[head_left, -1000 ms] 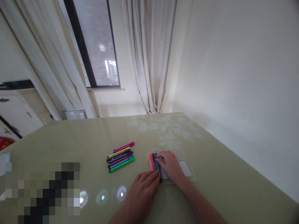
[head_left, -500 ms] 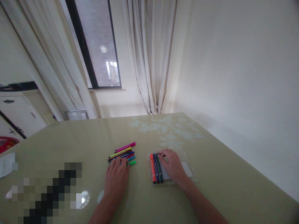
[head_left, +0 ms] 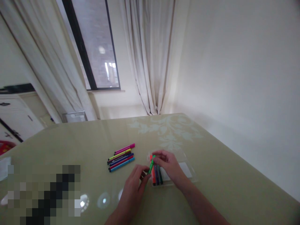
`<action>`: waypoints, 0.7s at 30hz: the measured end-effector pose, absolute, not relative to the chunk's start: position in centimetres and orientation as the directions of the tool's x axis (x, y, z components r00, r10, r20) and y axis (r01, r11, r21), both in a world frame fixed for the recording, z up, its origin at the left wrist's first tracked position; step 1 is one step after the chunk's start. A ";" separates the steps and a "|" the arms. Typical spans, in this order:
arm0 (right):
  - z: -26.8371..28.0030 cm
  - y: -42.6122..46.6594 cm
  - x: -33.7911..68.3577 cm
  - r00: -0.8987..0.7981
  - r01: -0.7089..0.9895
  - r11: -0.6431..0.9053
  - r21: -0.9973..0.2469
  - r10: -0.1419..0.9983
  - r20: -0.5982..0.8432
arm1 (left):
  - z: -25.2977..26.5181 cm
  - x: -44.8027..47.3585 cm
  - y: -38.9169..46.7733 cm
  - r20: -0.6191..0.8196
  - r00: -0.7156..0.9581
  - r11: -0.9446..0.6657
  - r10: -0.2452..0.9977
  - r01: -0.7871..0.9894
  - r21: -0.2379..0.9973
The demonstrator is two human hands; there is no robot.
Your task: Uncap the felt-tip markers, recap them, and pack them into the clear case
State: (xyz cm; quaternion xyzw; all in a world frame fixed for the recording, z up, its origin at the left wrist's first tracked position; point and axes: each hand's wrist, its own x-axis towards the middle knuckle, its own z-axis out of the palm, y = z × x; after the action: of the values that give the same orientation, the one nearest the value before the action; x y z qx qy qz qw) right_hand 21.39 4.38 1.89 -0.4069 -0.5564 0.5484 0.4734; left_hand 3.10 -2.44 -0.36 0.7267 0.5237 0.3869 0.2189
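Observation:
A green marker [head_left: 151,165] is held tilted between my two hands, over the left edge of a clear plastic case [head_left: 192,175]. My left hand [head_left: 138,179] pinches its lower end. The fingertips of my right hand [head_left: 168,161] close on its upper end. Inside the case, an orange marker [head_left: 153,178], a purple marker [head_left: 157,176] and a dark green marker [head_left: 160,176] lie side by side. To the left, several markers [head_left: 122,159] lie in a slanted row on the table, with a magenta one [head_left: 125,148] farthest away.
The greenish tabletop [head_left: 222,193] has a pale floral pattern toward its far edge. A white wall [head_left: 246,78] runs along the right side. Beyond the table hang curtains [head_left: 150,56] beside a window. A pixelated patch [head_left: 44,193] covers the lower left.
My left hand has picked the green marker out of the row and brought it right to the case. My right hand has shifted slightly left and taken hold of its upper end.

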 end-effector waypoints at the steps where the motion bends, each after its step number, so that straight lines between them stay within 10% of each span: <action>1: 2.1 4.7 22.0 -0.143 -0.078 0.077 -0.994 0.986 0.087 | -0.4 3.2 -2.6 0.353 0.193 -0.393 0.916 0.609 0.689; 7: 2.4 6.8 25.5 0.076 0.091 0.151 -0.984 0.985 0.158 | -1.6 4.2 -3.0 0.434 0.559 -0.691 0.706 0.677 0.253; 21: -0.5 6.2 23.4 -0.130 0.553 0.251 -0.794 0.968 0.215 | -1.5 4.3 -3.2 0.380 0.586 -0.676 0.715 0.719 0.162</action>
State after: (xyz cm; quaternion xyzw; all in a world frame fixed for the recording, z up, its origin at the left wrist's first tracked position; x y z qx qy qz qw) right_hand 23.40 6.16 -0.48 -0.5449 -0.6981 0.2789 0.3715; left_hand 4.31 -3.22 -1.47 0.8906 0.4027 0.2111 -0.0047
